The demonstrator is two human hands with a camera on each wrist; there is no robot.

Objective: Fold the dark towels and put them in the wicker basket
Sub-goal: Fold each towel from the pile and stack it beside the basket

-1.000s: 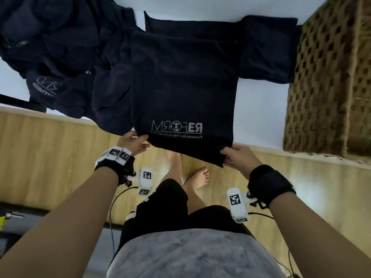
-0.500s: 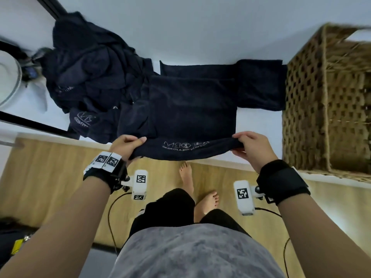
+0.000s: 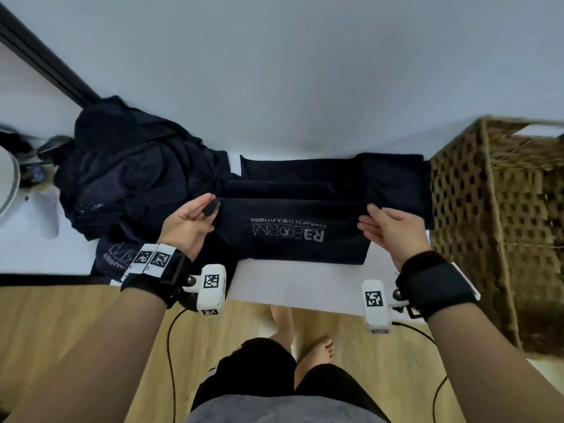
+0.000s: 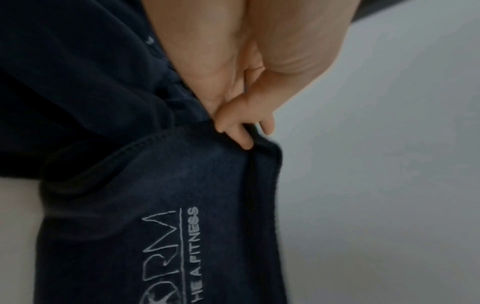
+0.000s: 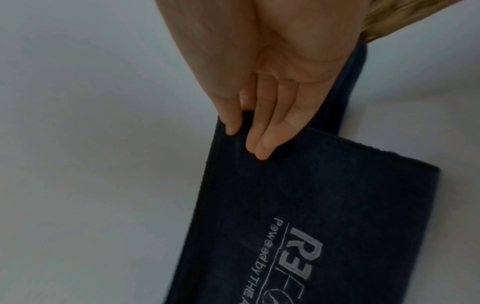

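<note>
A dark navy towel (image 3: 290,230) with a white logo lies folded over on the white table (image 3: 299,279), its printed side up. My left hand (image 3: 198,216) pinches its far left corner (image 4: 249,142). My right hand (image 3: 374,222) pinches the far right corner (image 5: 241,127). In the wrist views the towel (image 4: 161,216) (image 5: 324,216) lies flat below my fingers. A heap of unfolded dark towels (image 3: 131,178) lies to the left. The wicker basket (image 3: 500,215) stands at the right, its inside hidden.
A folded dark towel (image 3: 393,181) lies behind, against the basket, and another dark strip (image 3: 293,167) lies along the back. A white wall (image 3: 305,71) rises behind the table. A white fan (image 3: 9,181) sits at far left. My bare feet stand on the wooden floor (image 3: 76,325).
Both hands lifted the towel's near edge off the table front and carried it away from me, folding the towel in half; the logo now faces up.
</note>
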